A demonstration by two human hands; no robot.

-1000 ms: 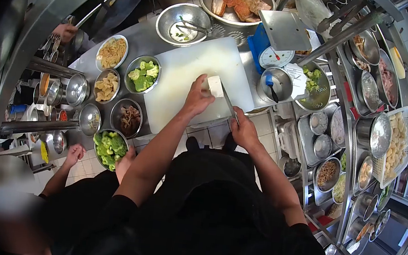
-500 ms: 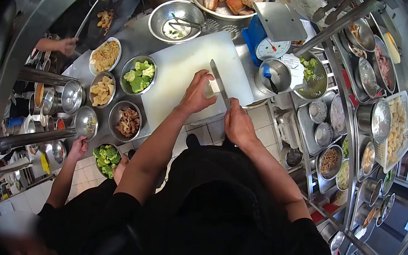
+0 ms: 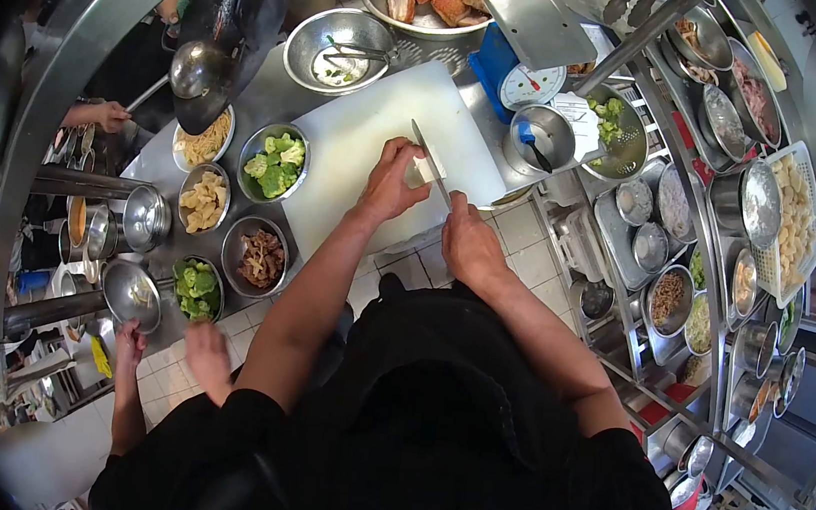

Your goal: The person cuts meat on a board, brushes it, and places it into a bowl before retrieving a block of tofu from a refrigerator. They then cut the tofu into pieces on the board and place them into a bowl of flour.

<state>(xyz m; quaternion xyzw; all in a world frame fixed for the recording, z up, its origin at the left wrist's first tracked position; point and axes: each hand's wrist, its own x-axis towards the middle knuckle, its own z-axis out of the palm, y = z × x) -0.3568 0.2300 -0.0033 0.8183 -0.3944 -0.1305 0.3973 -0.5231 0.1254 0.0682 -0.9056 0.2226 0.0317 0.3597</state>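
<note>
A kitchen knife is gripped by its handle in my right hand, its blade angled across a small white block. My left hand curls its fingers and thumb around that block, which rests near the right edge of a white cutting board. The block looks pale and square-sided; its kind I cannot make out. Blade and block appear to touch.
Left of the board stand bowls of broccoli, pale chunks and browned meat. A blue scale and a steel pot stand right. A co-worker's hand is at lower left; a ladle hangs upper left.
The knife has shifted left onto the block, with my right hand following. A co-worker has let go of a second broccoli bowl at the counter edge. At upper left, a wok and ladle moved over the noodles.
</note>
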